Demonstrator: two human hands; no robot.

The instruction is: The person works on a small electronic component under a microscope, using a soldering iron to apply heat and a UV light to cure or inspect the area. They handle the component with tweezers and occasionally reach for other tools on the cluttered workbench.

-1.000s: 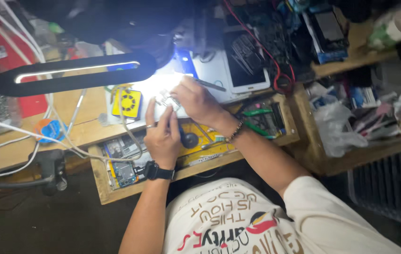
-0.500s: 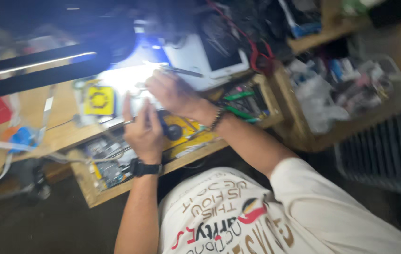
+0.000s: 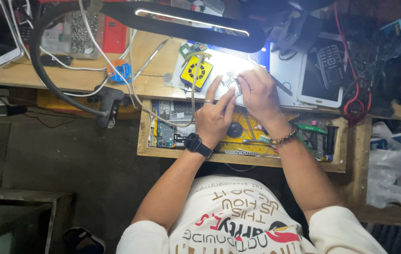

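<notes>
Metal-grey small part [image 3: 232, 83] sits under the desk lamp [image 3: 191, 21], right of the yellow fan [image 3: 196, 73]. Left hand [image 3: 215, 117] & right hand [image 3: 257, 94] both pinch it, fingertips closed on it. Best to keep wrists braced on the bench edge, part in the light. Vs earlier: view is steadier, hands barely shifted.

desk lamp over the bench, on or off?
On. The desk lamp shows a lit strip along its head, and the white mat beneath glares bright by both hands.
</notes>
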